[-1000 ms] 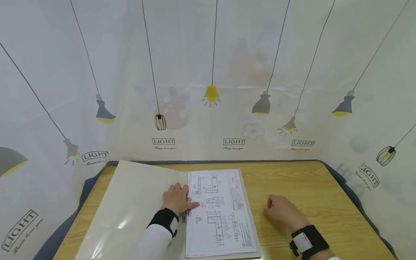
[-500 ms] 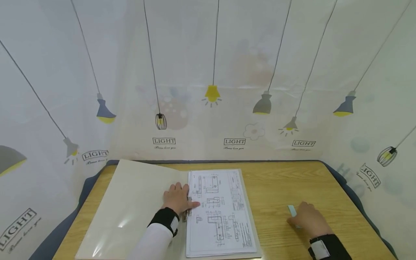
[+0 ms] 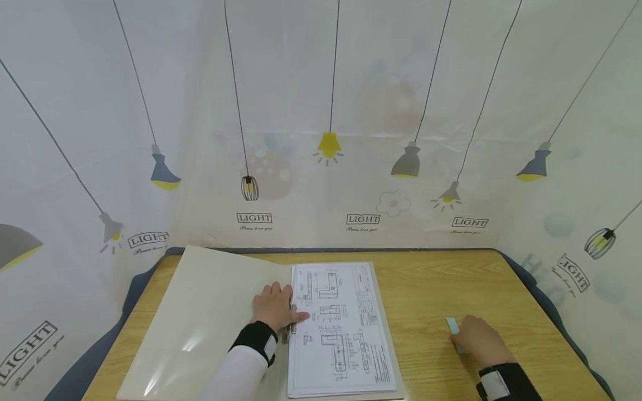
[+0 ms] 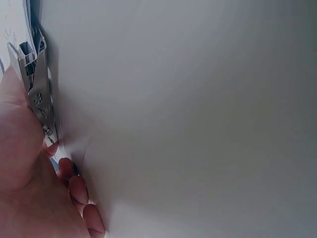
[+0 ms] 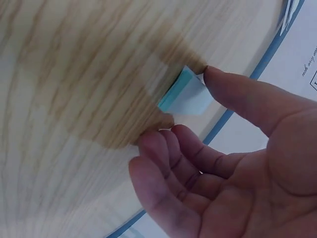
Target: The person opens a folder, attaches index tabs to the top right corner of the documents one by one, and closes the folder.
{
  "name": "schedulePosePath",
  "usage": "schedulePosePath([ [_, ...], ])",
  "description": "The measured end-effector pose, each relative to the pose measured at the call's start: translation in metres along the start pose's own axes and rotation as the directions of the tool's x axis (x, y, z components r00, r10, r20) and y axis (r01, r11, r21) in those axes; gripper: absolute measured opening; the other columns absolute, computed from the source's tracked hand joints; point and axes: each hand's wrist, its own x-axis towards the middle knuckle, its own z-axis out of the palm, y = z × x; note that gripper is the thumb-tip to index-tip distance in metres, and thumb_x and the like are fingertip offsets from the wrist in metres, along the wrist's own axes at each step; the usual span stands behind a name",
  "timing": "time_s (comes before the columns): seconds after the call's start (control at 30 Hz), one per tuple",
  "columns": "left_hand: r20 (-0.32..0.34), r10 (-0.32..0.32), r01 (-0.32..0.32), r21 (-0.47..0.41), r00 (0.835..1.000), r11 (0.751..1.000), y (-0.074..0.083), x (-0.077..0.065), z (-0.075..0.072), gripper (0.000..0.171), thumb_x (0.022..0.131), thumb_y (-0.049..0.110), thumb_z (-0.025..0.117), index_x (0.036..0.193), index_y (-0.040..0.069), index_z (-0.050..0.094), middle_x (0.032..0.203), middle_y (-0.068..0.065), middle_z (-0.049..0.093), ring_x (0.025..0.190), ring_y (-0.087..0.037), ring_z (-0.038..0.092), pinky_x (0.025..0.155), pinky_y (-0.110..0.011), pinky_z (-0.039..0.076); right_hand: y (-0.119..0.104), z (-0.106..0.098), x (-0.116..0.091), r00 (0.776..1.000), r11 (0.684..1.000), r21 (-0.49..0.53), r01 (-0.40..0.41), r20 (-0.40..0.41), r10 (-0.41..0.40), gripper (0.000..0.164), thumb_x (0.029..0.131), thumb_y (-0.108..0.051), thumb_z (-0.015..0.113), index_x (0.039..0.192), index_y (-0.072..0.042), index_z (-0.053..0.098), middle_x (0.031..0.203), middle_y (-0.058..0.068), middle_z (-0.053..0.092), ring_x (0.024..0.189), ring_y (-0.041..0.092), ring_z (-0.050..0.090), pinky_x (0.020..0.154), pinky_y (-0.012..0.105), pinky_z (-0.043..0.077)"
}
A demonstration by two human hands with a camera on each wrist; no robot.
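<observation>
An open file folder [image 3: 210, 312] lies on the table, its pale cover turned to the left. Technical drawing sheets [image 3: 321, 381] fill its right side. My left hand [image 3: 273, 308] rests at the spine, fingers laid on the cover and thumb over the sheets' left edge. The metal clip [image 4: 43, 96] sits beside that thumb in the left wrist view. To the folder's right, my right hand [image 3: 481, 338] holds a small light-blue pad of sticky notes [image 5: 190, 96] between thumb and fingertips, low over the wood. The hand hides part of the pad in the head view.
The wooden table [image 3: 426, 273] has a dark blue edge band [image 3: 526, 281]. A wall covering [image 3: 311, 189] printed with hanging lamps surrounds it at the back and both sides. Black straps [image 3: 253, 341] circle both wrists.
My right hand has moved to the right, away from the folder, and the light-blue pad has come into sight by its thumb. My left hand and the folder have stayed put.
</observation>
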Motion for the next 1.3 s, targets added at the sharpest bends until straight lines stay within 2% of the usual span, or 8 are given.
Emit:
schedulePosePath([
  [0.2,0.005,-0.011,0.011,-0.004,1.000,1.000,0.001,-0.001,-0.002,0.075,0.063,0.070,0.070,0.112,0.015,0.056,0.088,-0.006,0.045,0.086,-0.025,0.041,0.072,-0.042,0.038,-0.004,-0.003,0.004,1.000,1.000,-0.011,-0.010,0.027,0.011,0.019,0.083,-0.012,0.065,0.076,0.005,0.059,0.065,0.005,0.052,0.058,0.017,0.048,0.052,0.028,0.039],
  [0.33,0.006,-0.013,0.013,0.004,1.000,1.000,0.001,0.000,-0.001,0.075,0.064,0.070,0.070,0.112,0.015,0.056,0.087,-0.006,0.044,0.085,-0.025,0.041,0.071,-0.041,0.038,-0.007,-0.005,0.008,0.998,1.000,-0.007,-0.022,0.054,0.023,0.020,0.083,-0.008,0.064,0.086,0.011,0.060,0.072,0.008,0.055,0.064,0.020,0.050,0.057,0.030,0.042],
  [0.43,0.005,-0.015,0.015,0.011,1.000,1.000,0.000,0.000,-0.001,0.076,0.063,0.071,0.069,0.113,0.015,0.056,0.087,-0.006,0.044,0.085,-0.025,0.041,0.071,-0.041,0.038,-0.008,-0.005,0.010,0.998,1.000,-0.006,-0.020,0.064,0.020,0.018,0.081,-0.009,0.065,0.082,0.008,0.058,0.071,0.007,0.053,0.063,0.020,0.049,0.056,0.030,0.041],
  [0.6,-0.003,-0.015,0.015,0.014,1.000,1.000,0.000,0.000,0.000,0.076,0.063,0.072,0.069,0.112,0.015,0.056,0.087,-0.006,0.045,0.085,-0.025,0.041,0.071,-0.041,0.038,-0.010,-0.003,0.014,0.999,1.000,0.015,0.013,0.041,-0.013,0.017,0.071,-0.010,0.067,0.068,-0.004,0.051,0.060,0.001,0.042,0.053,0.015,0.041,0.049,0.026,0.033],
  [0.77,-0.011,0.000,0.000,0.021,1.000,1.000,-0.001,0.002,0.004,0.074,0.064,0.072,0.068,0.109,0.014,0.056,0.087,-0.006,0.044,0.084,-0.025,0.041,0.069,-0.041,0.038,-0.024,-0.007,0.019,0.999,0.999,0.030,0.036,0.014,-0.036,0.019,0.073,-0.014,0.068,0.080,-0.002,0.055,0.071,0.004,0.051,0.062,0.019,0.046,0.054,0.029,0.036],
  [1.07,-0.011,0.000,0.000,0.014,1.000,1.000,-0.003,0.005,0.010,0.077,0.063,0.073,0.068,0.110,0.013,0.056,0.086,-0.006,0.042,0.084,-0.025,0.040,0.068,-0.042,0.038,-0.059,-0.007,0.019,0.983,0.985,0.031,0.173,-0.074,-0.170,0.020,0.077,-0.014,0.072,0.087,-0.006,0.057,0.077,0.003,0.055,0.067,0.018,0.048,0.057,0.031,0.038],
  [1.17,-0.008,-0.001,0.001,0.011,1.000,1.000,-0.002,0.003,0.007,0.077,0.063,0.073,0.067,0.111,0.013,0.056,0.086,-0.006,0.043,0.084,-0.025,0.040,0.068,-0.042,0.037,-0.074,-0.007,0.017,0.966,0.972,0.026,0.235,-0.121,-0.230,0.021,0.076,-0.014,0.075,0.088,-0.009,0.059,0.080,0.002,0.055,0.070,0.017,0.048,0.061,0.032,0.041],
  [1.3,0.002,-0.009,0.009,0.008,1.000,1.000,0.001,0.000,0.000,0.077,0.064,0.072,0.068,0.111,0.013,0.056,0.086,-0.007,0.043,0.085,-0.025,0.040,0.069,-0.041,0.037,-0.092,-0.006,0.013,0.929,0.937,0.072,0.341,-0.175,-0.325,0.021,0.075,-0.010,0.076,0.089,-0.012,0.061,0.084,0.000,0.056,0.075,0.015,0.049,0.068,0.032,0.044],
])
